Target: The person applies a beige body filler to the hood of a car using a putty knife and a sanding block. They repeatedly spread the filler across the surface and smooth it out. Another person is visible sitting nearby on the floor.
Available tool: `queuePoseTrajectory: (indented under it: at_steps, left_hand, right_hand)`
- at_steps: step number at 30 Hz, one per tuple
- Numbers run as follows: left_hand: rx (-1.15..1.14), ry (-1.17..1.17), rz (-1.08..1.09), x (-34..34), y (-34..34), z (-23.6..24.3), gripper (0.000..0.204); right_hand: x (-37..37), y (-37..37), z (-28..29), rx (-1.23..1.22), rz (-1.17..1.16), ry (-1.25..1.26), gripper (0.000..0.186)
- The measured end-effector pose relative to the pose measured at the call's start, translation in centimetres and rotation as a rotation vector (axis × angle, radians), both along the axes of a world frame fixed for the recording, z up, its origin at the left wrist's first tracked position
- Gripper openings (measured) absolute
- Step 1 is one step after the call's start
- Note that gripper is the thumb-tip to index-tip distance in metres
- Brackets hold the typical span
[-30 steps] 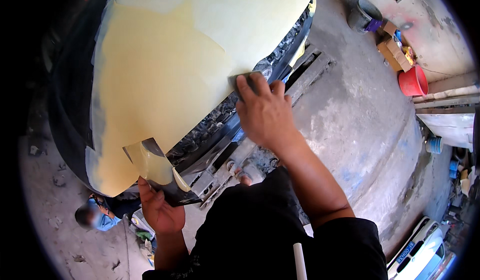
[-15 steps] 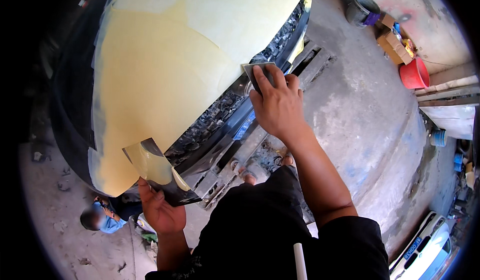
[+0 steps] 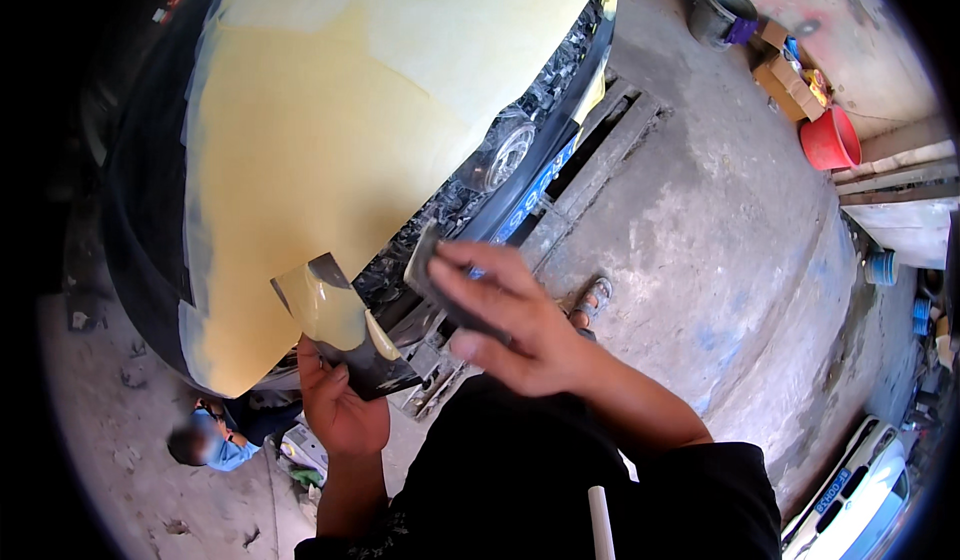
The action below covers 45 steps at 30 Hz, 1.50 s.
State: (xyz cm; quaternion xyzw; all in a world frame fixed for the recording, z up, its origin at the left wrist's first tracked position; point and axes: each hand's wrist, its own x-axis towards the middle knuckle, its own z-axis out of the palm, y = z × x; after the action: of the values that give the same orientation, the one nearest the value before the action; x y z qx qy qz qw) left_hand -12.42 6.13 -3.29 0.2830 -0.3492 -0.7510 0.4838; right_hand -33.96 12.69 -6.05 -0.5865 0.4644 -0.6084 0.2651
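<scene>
My left hand (image 3: 345,410) grips the lower edge of a dark flat mixing board (image 3: 375,372), which has a broad smear of pale yellow putty (image 3: 330,310) and a thicker ridge of it. Held in my right hand (image 3: 525,325) is a dark, flat putty spreader (image 3: 452,302), slightly blurred, just right of the board and apart from it. Beyond both hands lies a car hood (image 3: 290,150) coated in yellow filler, with paler patches and a greyish left border. Neither tool appears to touch the hood.
Along the hood's right edge are an exposed front end and a round headlight (image 3: 510,155). A person in blue (image 3: 228,450) is low at the left. A dark bucket (image 3: 722,15), cardboard box (image 3: 785,90) and red bucket (image 3: 830,140) stand by the wall. A white car (image 3: 850,500) is lower right.
My right hand has drawn the spreader back from the hood's right edge, down and left toward the board. The board has shifted slightly right. A sandalled foot now shows farther right on the floor.
</scene>
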Motion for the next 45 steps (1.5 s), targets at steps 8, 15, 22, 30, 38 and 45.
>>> queuePoseTrajectory:
  at_steps: [8,15,22,30,38,45]
  left_hand:
    - [-0.129,-0.019,0.028,-3.5,-0.7,1.8,0.058]
    - [-0.204,-0.16,0.085,-4.5,-0.5,1.4,0.053]
    - [-0.327,-0.209,0.113,-2.7,-1.7,0.4,0.057]
    - [-0.255,-0.202,0.119,-1.8,-2.2,2.8,0.064]
    - [-0.216,-0.227,0.146,-0.4,-2.3,2.7,0.063]
    - [-0.209,-0.233,0.114,-0.1,-2.7,2.8,0.063]
  right_hand:
    - [0.0,1.7,-4.0,0.075,-0.101,0.264,0.048]
    - [-0.3,1.4,1.5,0.069,-0.257,0.55,0.046]
    - [-0.3,0.8,-3.1,0.118,-0.27,0.432,0.049]
    - [-4.3,-6.0,-7.1,0.056,-0.614,0.113,0.04]
    - [-1.4,-6.4,-8.6,0.12,-0.644,0.155,0.042]
    - [0.5,-7.4,-7.4,0.099,-0.717,0.036,0.043]
